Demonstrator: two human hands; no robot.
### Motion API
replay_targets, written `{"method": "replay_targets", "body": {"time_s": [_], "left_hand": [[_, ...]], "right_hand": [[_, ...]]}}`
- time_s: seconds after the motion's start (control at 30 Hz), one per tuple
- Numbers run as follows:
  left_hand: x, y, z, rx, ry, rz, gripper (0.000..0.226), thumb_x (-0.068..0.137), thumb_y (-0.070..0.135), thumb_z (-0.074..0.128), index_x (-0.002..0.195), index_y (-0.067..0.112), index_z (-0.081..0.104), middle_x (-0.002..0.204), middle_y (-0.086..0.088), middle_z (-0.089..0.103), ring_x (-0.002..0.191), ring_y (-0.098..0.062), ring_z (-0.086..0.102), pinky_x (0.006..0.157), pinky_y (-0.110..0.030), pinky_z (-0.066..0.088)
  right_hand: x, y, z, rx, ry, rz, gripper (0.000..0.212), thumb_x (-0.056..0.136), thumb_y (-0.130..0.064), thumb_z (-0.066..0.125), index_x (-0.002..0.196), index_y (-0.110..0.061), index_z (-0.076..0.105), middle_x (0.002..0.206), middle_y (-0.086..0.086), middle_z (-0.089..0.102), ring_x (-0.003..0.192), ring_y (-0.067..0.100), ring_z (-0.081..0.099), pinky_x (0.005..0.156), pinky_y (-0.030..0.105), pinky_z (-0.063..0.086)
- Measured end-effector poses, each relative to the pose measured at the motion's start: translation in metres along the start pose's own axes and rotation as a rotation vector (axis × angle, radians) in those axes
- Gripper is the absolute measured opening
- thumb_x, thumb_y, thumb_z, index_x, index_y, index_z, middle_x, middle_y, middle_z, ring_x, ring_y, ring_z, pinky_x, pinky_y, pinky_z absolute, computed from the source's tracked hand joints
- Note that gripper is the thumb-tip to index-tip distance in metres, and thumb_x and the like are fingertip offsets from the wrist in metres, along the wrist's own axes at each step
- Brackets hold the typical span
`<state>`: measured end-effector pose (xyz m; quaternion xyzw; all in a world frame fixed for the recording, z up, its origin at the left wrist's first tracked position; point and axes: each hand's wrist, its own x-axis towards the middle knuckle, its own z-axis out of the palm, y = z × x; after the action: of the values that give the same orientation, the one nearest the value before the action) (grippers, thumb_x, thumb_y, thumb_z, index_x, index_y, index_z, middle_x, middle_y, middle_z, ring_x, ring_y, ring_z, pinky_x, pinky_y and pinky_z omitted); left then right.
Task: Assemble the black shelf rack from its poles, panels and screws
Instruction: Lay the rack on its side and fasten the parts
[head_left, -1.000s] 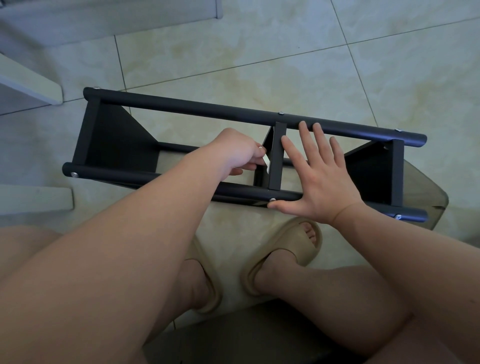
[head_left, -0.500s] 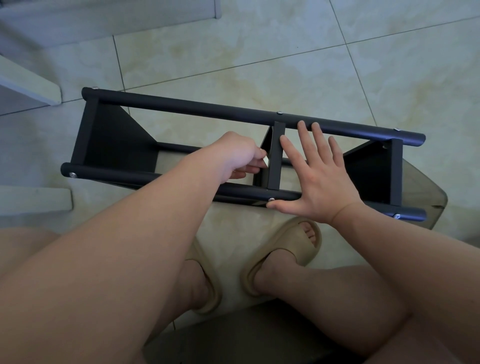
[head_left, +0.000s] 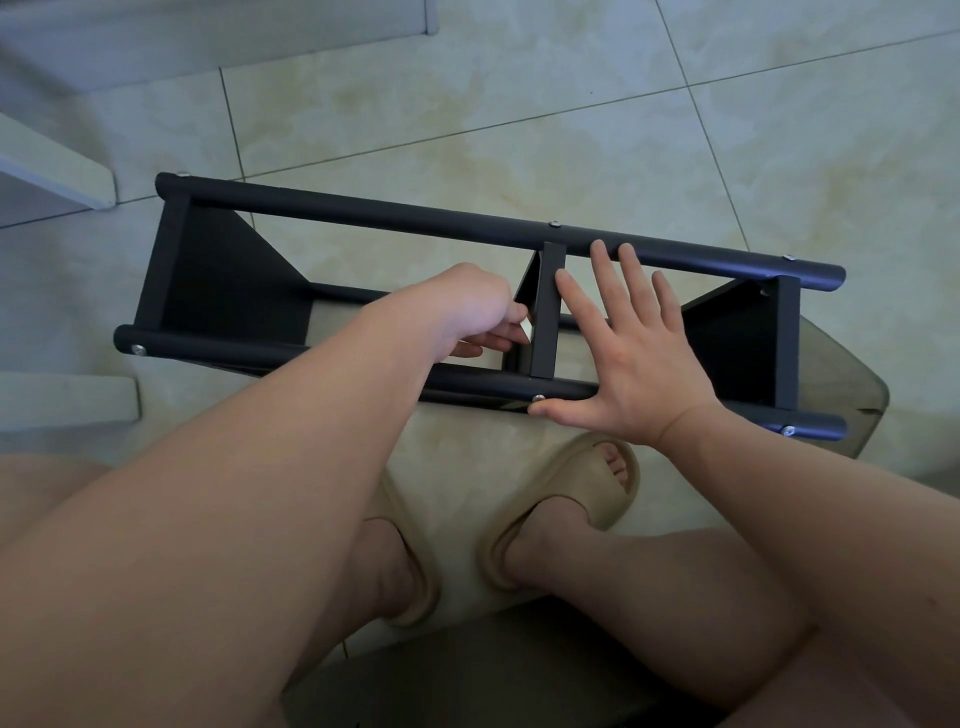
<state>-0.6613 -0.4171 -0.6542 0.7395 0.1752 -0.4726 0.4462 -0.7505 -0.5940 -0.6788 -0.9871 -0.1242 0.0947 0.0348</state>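
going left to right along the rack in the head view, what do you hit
left end panel → left hand → middle panel → right hand → right end panel

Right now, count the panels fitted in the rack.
3: left panel at the left end, middle panel between left hand and right hand, right panel at the right end. None seems hidden.

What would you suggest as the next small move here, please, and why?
Probably nudge the middle panel into line with the near pole's screw, using the left hand, whose curled fingers sit beside it; the right hand lies flat across both poles, steadying the rack, thumb beside that screw.
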Motion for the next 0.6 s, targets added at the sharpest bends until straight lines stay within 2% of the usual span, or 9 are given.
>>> {"method": "replay_targets", "body": {"time_s": [0.17,0.33,0.6], "left_hand": [[0.0003,0.0014,-0.0003,0.055,-0.008,0.012,0.014,0.103,0.021,0.051,0.102,0.016,0.064,0.075,0.008,0.072,0.079,-0.006,0.065,0.086,-0.031,0.047],[0.0012,-0.0005,-0.0037,0.113,0.003,0.044,0.014,0.101,0.021,0.055,0.102,0.014,0.068,0.084,0.007,0.072,0.091,-0.010,0.064,0.090,-0.032,0.049],[0.0012,-0.0012,-0.0066,0.155,-0.005,0.050,0.013,0.102,0.021,0.055,0.102,0.016,0.067,0.082,0.010,0.071,0.093,-0.010,0.063,0.092,-0.034,0.048]], "right_hand": [[-0.0005,-0.0002,0.0015,-0.002,-0.002,0.000,0.121,0.070,-0.095,0.035,0.163,-0.020,0.017,0.170,0.016,0.003,0.156,0.040,-0.001,0.124,0.061,0.007],[0.0000,0.0003,0.0009,-0.003,-0.003,-0.001,0.120,0.070,-0.095,0.033,0.163,-0.020,0.016,0.170,0.016,0.002,0.156,0.040,-0.002,0.124,0.061,0.006],[0.0003,-0.0001,0.0007,-0.009,-0.008,-0.002,0.120,0.070,-0.096,0.031,0.163,-0.020,0.016,0.170,0.017,0.003,0.156,0.040,-0.001,0.124,0.061,0.007]]}}
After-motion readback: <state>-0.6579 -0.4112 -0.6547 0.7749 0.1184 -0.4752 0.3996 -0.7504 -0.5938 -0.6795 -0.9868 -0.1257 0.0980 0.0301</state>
